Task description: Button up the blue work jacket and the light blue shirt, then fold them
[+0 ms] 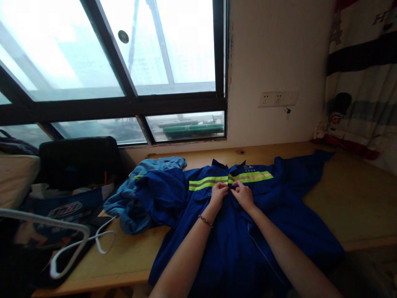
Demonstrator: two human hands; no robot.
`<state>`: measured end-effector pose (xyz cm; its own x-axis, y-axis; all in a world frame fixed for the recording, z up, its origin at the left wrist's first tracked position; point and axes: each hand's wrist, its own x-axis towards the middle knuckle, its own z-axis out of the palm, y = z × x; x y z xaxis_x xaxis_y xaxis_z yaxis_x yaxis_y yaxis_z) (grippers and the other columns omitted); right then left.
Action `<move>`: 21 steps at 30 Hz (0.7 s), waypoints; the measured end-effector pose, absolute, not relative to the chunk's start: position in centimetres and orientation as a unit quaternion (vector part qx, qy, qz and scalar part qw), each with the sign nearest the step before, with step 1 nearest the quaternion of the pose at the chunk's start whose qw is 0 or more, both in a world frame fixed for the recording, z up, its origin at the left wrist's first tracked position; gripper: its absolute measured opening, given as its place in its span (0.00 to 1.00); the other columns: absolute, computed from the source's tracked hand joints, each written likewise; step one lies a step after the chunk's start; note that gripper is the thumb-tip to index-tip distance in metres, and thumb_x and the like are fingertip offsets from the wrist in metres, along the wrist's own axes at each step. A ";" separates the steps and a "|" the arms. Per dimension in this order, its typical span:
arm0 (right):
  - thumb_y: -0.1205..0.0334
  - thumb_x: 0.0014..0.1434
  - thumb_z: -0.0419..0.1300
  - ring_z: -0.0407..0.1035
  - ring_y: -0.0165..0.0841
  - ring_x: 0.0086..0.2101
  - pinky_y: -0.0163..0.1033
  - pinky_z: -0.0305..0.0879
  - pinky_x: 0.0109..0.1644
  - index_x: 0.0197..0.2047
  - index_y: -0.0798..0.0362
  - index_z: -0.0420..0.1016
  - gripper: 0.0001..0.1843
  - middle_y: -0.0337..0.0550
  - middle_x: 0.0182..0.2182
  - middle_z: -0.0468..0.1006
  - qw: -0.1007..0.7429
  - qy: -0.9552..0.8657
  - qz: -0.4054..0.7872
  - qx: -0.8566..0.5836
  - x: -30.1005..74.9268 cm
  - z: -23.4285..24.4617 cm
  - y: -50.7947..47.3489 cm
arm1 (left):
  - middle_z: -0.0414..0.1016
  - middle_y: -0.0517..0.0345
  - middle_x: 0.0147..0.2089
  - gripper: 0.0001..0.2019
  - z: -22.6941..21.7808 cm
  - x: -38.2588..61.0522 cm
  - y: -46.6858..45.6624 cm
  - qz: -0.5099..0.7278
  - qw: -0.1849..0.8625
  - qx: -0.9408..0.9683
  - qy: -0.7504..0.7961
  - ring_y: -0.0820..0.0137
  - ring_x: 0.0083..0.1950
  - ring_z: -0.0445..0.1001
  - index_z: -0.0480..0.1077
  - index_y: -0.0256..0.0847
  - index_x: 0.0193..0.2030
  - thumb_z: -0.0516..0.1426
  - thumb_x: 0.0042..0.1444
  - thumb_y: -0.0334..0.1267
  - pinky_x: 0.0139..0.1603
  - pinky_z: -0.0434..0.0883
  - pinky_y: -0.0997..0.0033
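Note:
A dark blue work jacket (273,211) with yellow-green reflective strips lies spread on a wooden table, its collar toward the window. My left hand (218,193) and my right hand (242,194) meet at its front opening, just below the reflective strip. Both sets of fingers are closed in a pinch on the jacket's front edges. Whatever small fastening may sit between the fingertips is hidden. Below my hands the front hangs loose, and a thin pale line runs along one edge. A beaded bracelet circles my left wrist.
A crumpled light blue garment (133,211) lies left of the jacket on the table (356,207). Further left are a white cable (105,240), a white curved bar (71,225) and a printed bag (71,215). A window, wall sockets (278,99) and a curtain (362,82) stand behind.

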<state>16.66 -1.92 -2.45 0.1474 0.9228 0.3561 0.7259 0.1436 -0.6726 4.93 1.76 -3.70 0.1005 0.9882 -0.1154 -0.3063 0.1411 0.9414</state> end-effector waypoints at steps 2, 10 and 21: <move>0.62 0.48 0.55 0.63 0.29 0.19 0.31 0.49 0.24 0.37 0.51 0.68 0.10 0.32 0.14 0.66 0.413 -0.639 0.136 -0.634 16.6 -2.4 -2.0 | 0.64 0.63 0.20 0.11 -3.6 4.9 1.7 0.517 0.634 0.387 0.426 0.81 0.19 0.62 0.65 0.34 0.24 0.62 0.32 0.32 0.20 0.59 0.80; 0.61 0.48 0.56 0.58 0.27 0.16 0.31 0.52 0.24 0.47 0.50 0.69 0.21 0.30 0.12 0.62 0.458 -0.652 0.168 -0.580 16.7 -2.1 -2.1 | 0.65 0.63 0.26 0.17 -3.5 4.6 1.8 0.537 0.687 0.329 0.363 0.79 0.24 0.66 0.60 0.38 0.29 0.61 0.29 0.29 0.25 0.61 0.80; 0.55 0.44 0.59 0.54 0.25 0.12 0.31 0.49 0.18 0.50 0.55 0.68 0.28 0.29 0.09 0.60 0.473 -0.592 0.365 -0.541 16.9 -3.1 -1.2 | 0.62 0.65 0.24 0.16 -3.7 4.3 2.0 0.541 0.678 0.346 0.358 0.80 0.22 0.63 0.60 0.38 0.29 0.59 0.30 0.27 0.22 0.58 0.80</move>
